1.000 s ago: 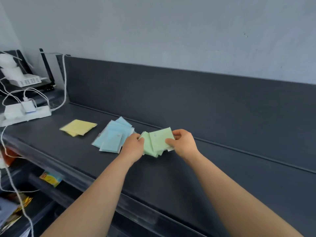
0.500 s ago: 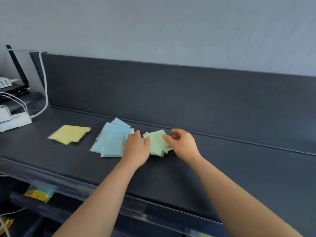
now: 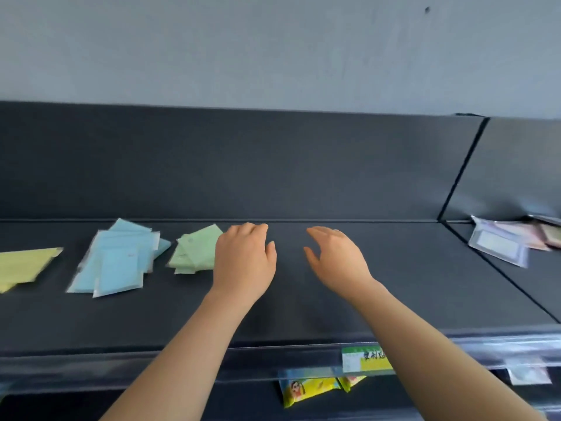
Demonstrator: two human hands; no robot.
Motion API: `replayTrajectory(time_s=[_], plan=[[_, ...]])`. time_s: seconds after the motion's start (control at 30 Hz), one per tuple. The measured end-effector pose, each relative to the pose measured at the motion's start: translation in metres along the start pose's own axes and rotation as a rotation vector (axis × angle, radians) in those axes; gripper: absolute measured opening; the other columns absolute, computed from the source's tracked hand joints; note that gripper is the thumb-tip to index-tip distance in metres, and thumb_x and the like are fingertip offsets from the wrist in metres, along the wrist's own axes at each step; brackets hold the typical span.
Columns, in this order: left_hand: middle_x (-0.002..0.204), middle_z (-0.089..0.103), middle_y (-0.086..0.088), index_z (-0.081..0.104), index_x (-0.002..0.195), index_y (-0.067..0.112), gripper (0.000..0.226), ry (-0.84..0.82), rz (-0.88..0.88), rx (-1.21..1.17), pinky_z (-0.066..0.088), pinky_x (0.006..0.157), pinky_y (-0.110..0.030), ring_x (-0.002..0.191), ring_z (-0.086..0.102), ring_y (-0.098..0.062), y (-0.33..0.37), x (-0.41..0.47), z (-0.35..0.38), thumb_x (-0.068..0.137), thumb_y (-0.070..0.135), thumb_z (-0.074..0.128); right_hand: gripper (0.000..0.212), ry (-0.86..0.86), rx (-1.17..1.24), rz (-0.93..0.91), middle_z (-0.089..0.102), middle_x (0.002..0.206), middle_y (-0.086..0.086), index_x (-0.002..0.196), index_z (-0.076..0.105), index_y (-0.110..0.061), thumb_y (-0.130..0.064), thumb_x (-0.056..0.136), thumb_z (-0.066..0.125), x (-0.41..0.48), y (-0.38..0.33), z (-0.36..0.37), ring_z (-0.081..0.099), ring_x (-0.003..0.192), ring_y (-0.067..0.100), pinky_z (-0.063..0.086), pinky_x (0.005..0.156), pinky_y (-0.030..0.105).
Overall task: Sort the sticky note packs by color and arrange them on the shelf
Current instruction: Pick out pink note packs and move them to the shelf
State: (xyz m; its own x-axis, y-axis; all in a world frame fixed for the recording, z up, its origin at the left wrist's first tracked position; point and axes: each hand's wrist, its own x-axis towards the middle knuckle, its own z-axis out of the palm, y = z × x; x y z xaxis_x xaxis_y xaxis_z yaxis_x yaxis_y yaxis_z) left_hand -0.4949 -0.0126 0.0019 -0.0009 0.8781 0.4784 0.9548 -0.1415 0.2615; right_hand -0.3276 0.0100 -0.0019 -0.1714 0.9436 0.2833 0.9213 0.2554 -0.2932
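Note:
Three piles of sticky note packs lie in a row on the dark shelf [image 3: 394, 284]: yellow packs [image 3: 21, 267] at the far left, blue packs [image 3: 115, 262] beside them, green packs [image 3: 194, 250] further right. My left hand [image 3: 243, 259] hovers over the shelf just right of the green pile, fingers relaxed, holding nothing; it covers the pile's right edge. My right hand [image 3: 337, 256] hangs empty a little further right, fingers loosely spread. A heap of pink and purple packs [image 3: 504, 241] lies at the far right, beyond the shelf seam.
A dark back panel [image 3: 273, 165] rises behind the shelf. On the shelf's front rail sits a green and yellow price label [image 3: 364, 360]. Yellow snack packets [image 3: 309, 387] hang on the level below.
Both hands have let go of the green packs and moved right, off the pile. The view has swung right, so the cables and devices at the left are out of sight.

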Motion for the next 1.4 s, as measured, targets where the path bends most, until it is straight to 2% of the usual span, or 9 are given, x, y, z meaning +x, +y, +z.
replayTrajectory(time_s=[0.2, 0.33, 0.43, 0.57, 0.77, 0.93, 1.17, 1.27, 1.4], plan=[[0.129, 0.059, 0.003, 0.052, 0.135, 0.019, 0.04, -0.05, 0.109, -0.07, 0.035, 0.099, -0.033, 0.119, 0.05, -0.022, 0.081, -0.004, 0.018, 0.099, 0.034, 0.043, 0.04, 0.046, -0.033, 0.078, 0.053, 0.138, 0.001, 0.136, 0.05, -0.011, -0.025, 0.099, 0.046, -0.037, 0.065, -0.041, 0.047, 0.126, 0.021, 0.025, 0.111, 0.025], [0.136, 0.054, 0.005, 0.048, 0.14, 0.021, 0.042, -0.081, 0.166, -0.134, 0.032, 0.104, -0.031, 0.125, 0.046, -0.019, 0.148, -0.008, 0.035, 0.1, 0.036, 0.041, 0.038, 0.068, -0.068, 0.158, 0.053, 0.138, 0.001, 0.134, 0.051, -0.011, -0.025, 0.099, 0.045, -0.064, 0.124, -0.072, 0.046, 0.127, 0.022, 0.022, 0.112, 0.025], [0.134, 0.056, 0.005, 0.05, 0.138, 0.021, 0.042, -0.093, 0.189, -0.174, 0.033, 0.102, -0.031, 0.122, 0.048, -0.02, 0.202, -0.012, 0.05, 0.1, 0.035, 0.042, 0.038, 0.061, -0.081, 0.221, 0.053, 0.137, 0.002, 0.134, 0.051, -0.011, -0.025, 0.099, 0.045, -0.085, 0.173, -0.095, 0.045, 0.127, 0.022, 0.027, 0.108, 0.027], [0.126, 0.061, 0.003, 0.055, 0.132, 0.019, 0.038, -0.125, 0.232, -0.211, 0.035, 0.097, -0.032, 0.116, 0.051, -0.023, 0.279, -0.018, 0.07, 0.099, 0.033, 0.044, 0.031, 0.07, -0.078, 0.305, 0.06, 0.124, 0.003, 0.122, 0.058, -0.009, -0.024, 0.096, 0.047, -0.114, 0.245, -0.126, 0.051, 0.118, 0.025, 0.044, 0.092, 0.035], [0.108, 0.065, 0.0, 0.062, 0.117, 0.014, 0.031, -0.17, 0.256, -0.225, 0.04, 0.086, -0.034, 0.101, 0.055, -0.025, 0.372, -0.02, 0.104, 0.097, 0.031, 0.046, 0.042, 0.053, -0.089, 0.37, 0.05, 0.142, 0.001, 0.139, 0.047, -0.013, -0.023, 0.098, 0.045, -0.152, 0.337, -0.158, 0.045, 0.129, 0.022, 0.036, 0.104, 0.03], [0.11, 0.065, -0.001, 0.062, 0.11, 0.014, 0.028, -0.231, 0.265, -0.172, 0.037, 0.078, -0.033, 0.097, 0.053, -0.025, 0.413, -0.013, 0.131, 0.096, 0.032, 0.045, 0.034, 0.018, -0.07, 0.489, 0.057, 0.131, 0.007, 0.125, 0.055, -0.006, -0.022, 0.097, 0.045, -0.167, 0.391, -0.169, 0.051, 0.119, 0.027, 0.042, 0.095, 0.036], [0.117, 0.064, -0.003, 0.06, 0.123, 0.014, 0.036, -0.306, 0.317, -0.226, 0.042, 0.093, -0.036, 0.109, 0.053, -0.026, 0.467, 0.008, 0.161, 0.097, 0.035, 0.045, 0.041, 0.059, -0.054, 0.542, 0.05, 0.142, 0.002, 0.136, 0.051, -0.013, -0.024, 0.098, 0.043, -0.162, 0.443, -0.184, 0.046, 0.129, 0.023, 0.039, 0.101, 0.033], [0.125, 0.061, -0.002, 0.056, 0.131, 0.017, 0.039, -0.318, 0.354, -0.247, 0.04, 0.097, -0.036, 0.115, 0.052, -0.025, 0.49, 0.021, 0.172, 0.098, 0.035, 0.045, 0.039, 0.091, -0.064, 0.568, 0.054, 0.138, 0.004, 0.133, 0.054, -0.012, -0.024, 0.098, 0.045, -0.158, 0.464, -0.195, 0.05, 0.124, 0.024, 0.042, 0.098, 0.033], [0.124, 0.062, -0.004, 0.056, 0.129, 0.016, 0.038, -0.325, 0.407, -0.265, 0.043, 0.096, -0.038, 0.114, 0.053, -0.026, 0.523, 0.037, 0.186, 0.098, 0.035, 0.045, 0.037, 0.152, -0.058, 0.63, 0.059, 0.132, 0.006, 0.13, 0.056, -0.012, -0.024, 0.096, 0.046, -0.156, 0.499, -0.21, 0.055, 0.116, 0.026, 0.046, 0.094, 0.035]])
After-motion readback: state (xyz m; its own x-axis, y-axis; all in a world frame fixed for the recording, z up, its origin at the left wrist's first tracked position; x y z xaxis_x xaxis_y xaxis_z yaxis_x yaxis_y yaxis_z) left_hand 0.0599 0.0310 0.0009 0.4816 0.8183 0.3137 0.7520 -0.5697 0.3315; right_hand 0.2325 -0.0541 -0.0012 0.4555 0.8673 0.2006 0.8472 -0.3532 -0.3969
